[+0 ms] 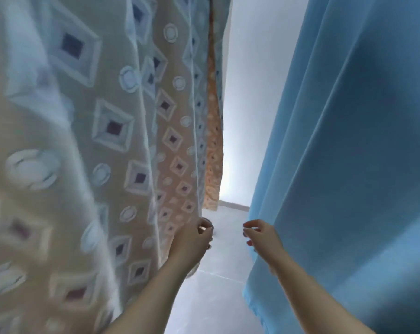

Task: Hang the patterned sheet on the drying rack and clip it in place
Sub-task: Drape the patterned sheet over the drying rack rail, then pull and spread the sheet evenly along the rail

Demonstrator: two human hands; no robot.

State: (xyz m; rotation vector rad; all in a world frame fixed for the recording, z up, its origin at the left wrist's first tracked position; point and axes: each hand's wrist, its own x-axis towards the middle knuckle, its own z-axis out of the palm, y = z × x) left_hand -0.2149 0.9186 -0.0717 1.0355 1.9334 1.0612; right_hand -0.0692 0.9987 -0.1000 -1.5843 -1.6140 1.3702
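The patterned sheet (112,131), beige with pale blue diamonds and circles, hangs in long folds over the whole left side. My left hand (194,239) is at its lower right edge, fingers curled and pinching the hem. My right hand (259,237) hovers a short way to the right, fingers loosely curled with nothing in them, just beside the edge of a plain blue sheet (348,165). The drying rack and any clips are out of view.
The blue sheet hangs down the right side, forming a narrow corridor with the patterned one. An orange patterned cloth (212,165) hangs further back. Pale tiled floor (216,285) runs between them to a white wall (252,92).
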